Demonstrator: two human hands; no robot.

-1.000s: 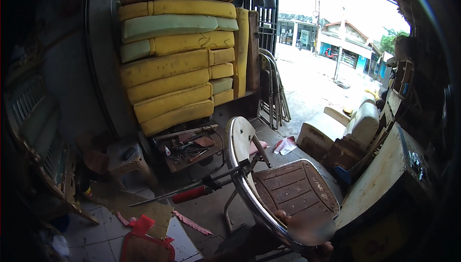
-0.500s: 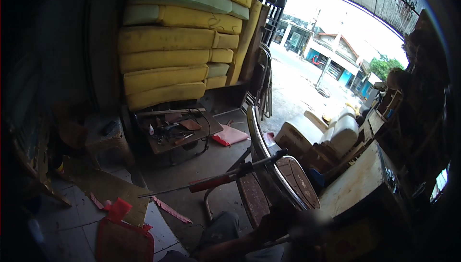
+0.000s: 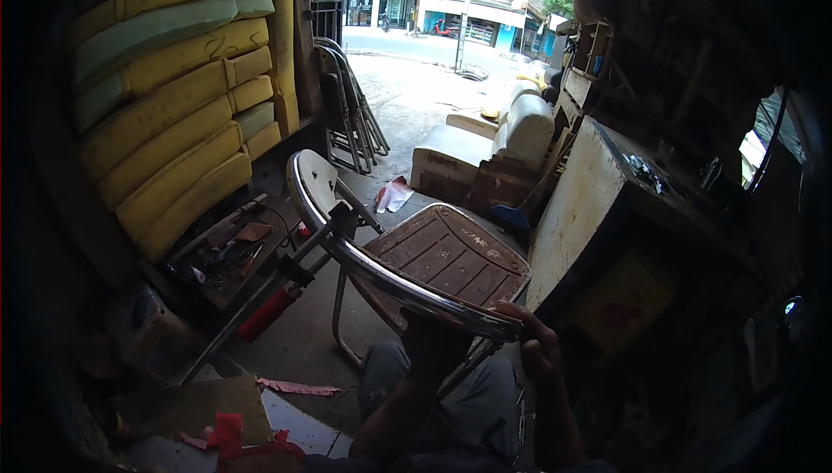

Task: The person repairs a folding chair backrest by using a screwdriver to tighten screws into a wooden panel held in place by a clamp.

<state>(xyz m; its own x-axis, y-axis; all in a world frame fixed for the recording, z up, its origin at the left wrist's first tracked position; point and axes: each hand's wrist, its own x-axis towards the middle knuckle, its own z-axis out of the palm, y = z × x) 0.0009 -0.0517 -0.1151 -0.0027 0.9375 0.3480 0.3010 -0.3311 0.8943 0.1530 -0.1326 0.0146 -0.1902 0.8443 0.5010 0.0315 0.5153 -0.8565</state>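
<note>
In front of me is a folding chair with a curved chrome frame (image 3: pixel 394 278) and a worn brown slatted seat (image 3: pixel 455 252). A bar clamp with a red handle (image 3: pixel 269 313) sits across the left part of the chrome tube, its long bar slanting down to the left. My left hand (image 3: pixel 431 343), dark in shadow, is at the tube from below, its fingers mostly hidden. At the tube's right end, my right hand (image 3: pixel 539 343) is closed around the metal with fingers bent over the top.
Yellow and green foam cushions (image 3: pixel 173 91) are stacked at the left above a low table of tools (image 3: pixel 234 256). Folded chairs (image 3: pixel 351 113) lean behind. A white armchair (image 3: pixel 455 148) and a rusty white cabinet (image 3: pixel 576 213) stand right. Red scraps (image 3: pixel 230 434) lie lower left.
The view has turned rightward and levelled, so the cushions and clamp appear farther left. My right hand now shows on the tube's right end, and the seat is in fuller view.
</note>
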